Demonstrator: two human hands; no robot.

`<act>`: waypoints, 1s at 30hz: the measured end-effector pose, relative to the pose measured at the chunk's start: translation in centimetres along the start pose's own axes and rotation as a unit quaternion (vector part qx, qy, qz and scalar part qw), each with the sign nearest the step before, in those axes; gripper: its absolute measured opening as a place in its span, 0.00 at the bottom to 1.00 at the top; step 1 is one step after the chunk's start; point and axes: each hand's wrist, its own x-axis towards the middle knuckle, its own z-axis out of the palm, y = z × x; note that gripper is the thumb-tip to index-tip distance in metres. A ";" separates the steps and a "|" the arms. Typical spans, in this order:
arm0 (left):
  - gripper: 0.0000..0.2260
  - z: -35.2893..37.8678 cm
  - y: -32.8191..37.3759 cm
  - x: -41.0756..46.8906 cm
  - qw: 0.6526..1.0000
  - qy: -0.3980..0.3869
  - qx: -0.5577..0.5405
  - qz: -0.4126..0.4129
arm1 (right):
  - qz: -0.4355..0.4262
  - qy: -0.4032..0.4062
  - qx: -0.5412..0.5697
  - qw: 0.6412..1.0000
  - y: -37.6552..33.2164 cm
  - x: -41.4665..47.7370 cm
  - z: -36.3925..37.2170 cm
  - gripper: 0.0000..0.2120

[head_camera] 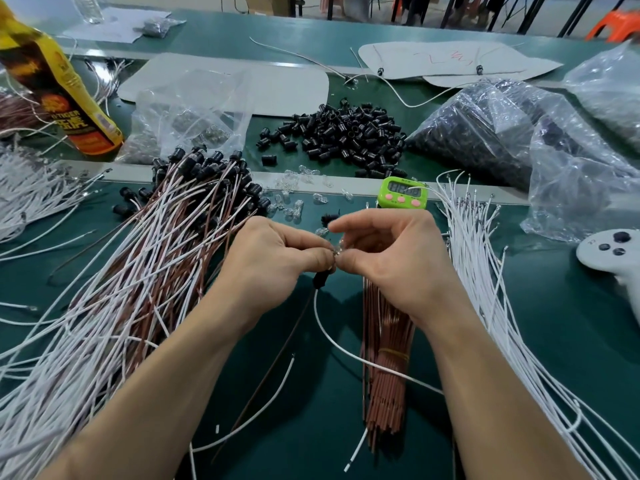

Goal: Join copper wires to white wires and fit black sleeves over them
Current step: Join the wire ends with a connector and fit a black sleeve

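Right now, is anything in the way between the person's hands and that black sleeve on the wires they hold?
Nothing visible does. The left hand and right hand pinch the wire ends together, and the black sleeve sits just below their fingertips, unobstructed.

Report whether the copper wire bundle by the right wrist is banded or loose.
Banded: a yellow band wraps around the copper wire bundle, and its wires lie packed together in parallel.
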 end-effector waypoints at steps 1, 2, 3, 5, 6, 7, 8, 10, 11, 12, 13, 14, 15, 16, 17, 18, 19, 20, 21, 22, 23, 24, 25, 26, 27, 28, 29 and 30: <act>0.08 -0.1 0.0 0.0 1.000 -0.014 0.000 -0.003 | -0.013 -0.014 -0.011 1.000 -0.1 0.1 0.0 0.15; 0.07 -0.2 -0.1 0.1 1.000 -0.025 -0.003 -0.009 | -0.022 -0.026 -0.020 0.999 -0.1 0.1 -0.1 0.15; 0.07 -0.3 -0.1 0.1 0.999 -0.035 -0.010 -0.015 | -0.028 -0.034 -0.023 0.999 -0.1 0.1 -0.2 0.15; 0.06 -0.5 -0.1 0.2 0.997 -0.060 -0.029 -0.028 | -0.033 -0.049 -0.014 0.998 -0.1 0.2 -0.4 0.13; 0.06 -0.6 -0.1 0.2 0.996 -0.076 -0.041 -0.035 | -0.032 -0.057 -0.009 0.998 -0.1 0.1 -0.4 0.13; 0.06 -0.7 -0.1 0.2 0.994 -0.090 -0.053 -0.040 | -0.032 -0.065 -0.005 0.997 -0.2 0.1 -0.5 0.12; 0.05 -0.8 -0.1 0.2 0.992 -0.099 -0.065 -0.045 | -0.031 -0.071 0.001 0.997 -0.2 0.2 -0.6 0.12; 0.05 -0.8 -0.1 0.2 0.989 -0.106 -0.091 -0.054 | -0.028 -0.075 0.016 0.997 -0.2 0.2 -0.9 0.12; 0.05 -0.7 -0.1 0.2 0.988 -0.106 -0.100 -0.058 | -0.026 -0.075 0.021 0.997 -0.1 0.2 -1.0 0.11; 0.05 -0.5 -0.1 0.2 0.988 -0.103 -0.103 -0.061 | -0.023 -0.075 0.023 0.997 0.0 0.3 -1.2 0.11; 0.05 -0.5 -0.1 0.2 0.988 -0.098 -0.100 -0.063 | -0.020 -0.073 0.022 0.997 0.1 0.3 -1.3 0.10; 0.05 -0.4 -0.1 0.2 0.989 -0.097 -0.094 -0.064 | -0.017 -0.070 0.020 0.997 0.3 0.3 -1.4 0.10; 0.05 -0.5 0.0 0.1 0.989 -0.102 -0.085 -0.065 | -0.013 -0.067 0.019 0.998 0.4 0.4 -1.5 0.10; 0.07 -0.7 0.0 0.1 0.989 -0.113 -0.071 -0.068 | -0.010 -0.064 0.018 0.998 0.5 0.4 -1.5 0.11; 0.09 -0.8 0.1 0.0 0.988 -0.128 -0.050 -0.076 | -0.008 -0.063 0.017 0.998 0.7 0.5 -1.6 0.11; 0.10 -1.1 0.1 0.0 0.986 -0.141 -0.028 -0.086 | -0.006 -0.063 0.020 0.998 0.8 0.5 -1.6 0.11; 0.11 -1.2 0.1 0.0 0.984 -0.151 -0.012 -0.096 | -0.003 -0.062 0.025 0.998 0.9 0.5 -1.6 0.10; 0.10 -1.2 0.1 0.0 0.982 -0.155 -0.009 -0.105 | -0.001 -0.061 0.033 0.998 0.9 0.6 -1.6 0.10; 0.09 -1.2 0.1 0.0 0.981 -0.155 -0.017 -0.113 | 0.001 -0.059 0.043 0.997 1.0 0.6 -1.6 0.10; 0.07 -1.0 0.1 0.0 0.981 -0.151 -0.030 -0.119 | 0.002 -0.058 0.051 0.997 1.1 0.6 -1.6 0.10; 0.06 -0.8 0.0 -0.1 0.981 -0.144 -0.040 -0.121 | 0.003 -0.057 0.058 0.997 1.2 0.6 -1.6 0.10; 0.06 -0.7 -0.1 -0.1 0.983 -0.136 -0.044 -0.117 | 0.006 -0.058 0.062 0.996 1.2 0.6 -1.6 0.11; 0.06 -0.5 -0.2 -0.1 0.985 -0.127 -0.042 -0.109 | 0.008 -0.059 0.066 0.996 1.2 0.6 -1.6 0.11; 0.06 -0.4 -0.3 -0.1 0.987 -0.120 -0.040 -0.100 | 0.010 -0.060 0.070 0.996 1.1 0.6 -1.6 0.11; 0.06 -0.3 -0.3 -0.1 0.988 -0.115 -0.042 -0.093 | 0.012 -0.061 0.075 0.995 1.1 0.5 -1.6 0.12; 0.07 -0.3 -0.3 -0.1 0.989 -0.110 -0.049 -0.087 | 0.012 -0.060 0.080 0.995 1.1 0.5 -1.6 0.12; 0.07 -0.2 -0.3 -0.1 0.989 -0.106 -0.057 -0.083 | 0.013 -0.059 0.085 0.995 1.0 0.5 -1.7 0.12; 0.07 -0.1 -0.3 -0.2 0.990 -0.102 -0.064 -0.081 | 0.012 -0.059 0.091 0.994 1.0 0.5 -1.7 0.12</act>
